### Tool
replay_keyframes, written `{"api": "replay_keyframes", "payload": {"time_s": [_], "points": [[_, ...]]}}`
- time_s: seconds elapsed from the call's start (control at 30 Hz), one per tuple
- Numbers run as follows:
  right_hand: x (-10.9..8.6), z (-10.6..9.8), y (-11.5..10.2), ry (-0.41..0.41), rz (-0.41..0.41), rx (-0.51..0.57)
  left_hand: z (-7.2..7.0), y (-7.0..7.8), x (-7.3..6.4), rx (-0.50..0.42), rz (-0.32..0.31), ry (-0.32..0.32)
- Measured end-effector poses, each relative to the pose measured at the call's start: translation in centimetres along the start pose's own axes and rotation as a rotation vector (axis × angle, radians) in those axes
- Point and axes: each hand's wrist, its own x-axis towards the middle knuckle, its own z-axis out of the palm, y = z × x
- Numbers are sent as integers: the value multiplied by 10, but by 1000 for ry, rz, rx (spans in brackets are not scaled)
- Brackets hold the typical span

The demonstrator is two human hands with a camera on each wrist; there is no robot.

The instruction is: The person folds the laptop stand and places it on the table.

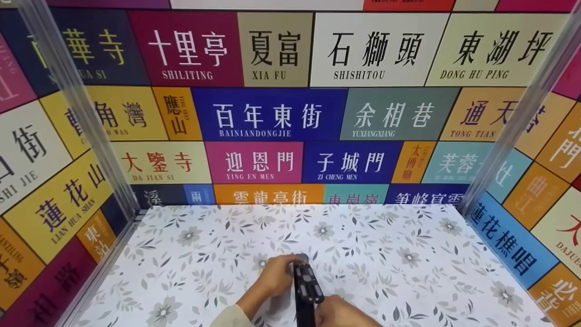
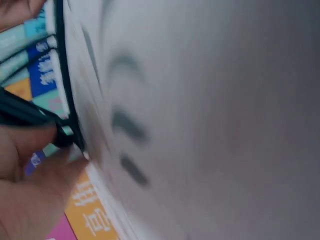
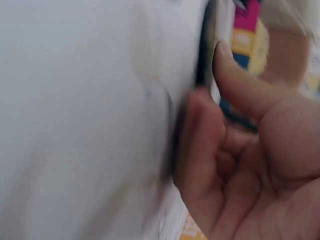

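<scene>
A slim black folding rack-like object [image 1: 307, 284], with grey oblong parts along its face, stands near the table's front edge in the head view; its exact kind is unclear. My left hand [image 1: 278, 274] holds its far end. In the left wrist view, the thumb and a finger of the left hand [image 2: 35, 190] pinch a black joint [image 2: 62, 134], where a bar meets a thin strip. My right hand [image 1: 342, 312] grips the near right side. The right wrist view shows the right hand [image 3: 245, 160] with curled fingers and thumb against its blurred dark edge [image 3: 204, 55].
A white tabletop [image 1: 204, 259] with grey flowers and leaves spreads around both hands. Behind it rises a wall of coloured sign panels [image 1: 270, 113]. Clear upright edge strips stand at the left [image 1: 86, 109] and right [image 1: 522, 109] corners.
</scene>
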Motion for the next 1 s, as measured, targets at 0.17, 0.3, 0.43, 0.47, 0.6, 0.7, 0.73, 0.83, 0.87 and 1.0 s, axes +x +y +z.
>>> {"api": "replay_keyframes", "payload": {"time_s": [0.17, 0.3, 0.43, 0.47, 0.6, 0.7, 0.73, 0.83, 0.87, 1.0], "points": [[1, -22, 8, -89, 77, 259, -12, 14, -25, -291, -228, 123], [4, -29, 19, -178, 115, 790, -21, 25, -51, -883, -554, -89], [3, -29, 27, -216, 166, 1069, -20, 31, -67, -1256, -713, -291], [3, -29, 28, -219, 175, 1097, -19, 32, -69, -1304, -722, -313], [5, -26, 31, -228, 178, 1155, -15, 35, -70, -1378, -746, -316], [8, -25, 32, -234, 170, 1178, -14, 35, -68, -1377, -741, -282], [9, -24, 32, -231, 173, 1186, -14, 34, -68, -1378, -737, -273], [10, -24, 31, -191, 183, 1200, -13, 34, -65, -1388, -730, -256], [11, -23, 32, -172, 192, 1206, -13, 34, -63, -1391, -733, -253], [14, -23, 32, -101, 232, 1228, -11, 35, -58, -1399, -755, -213]]}}
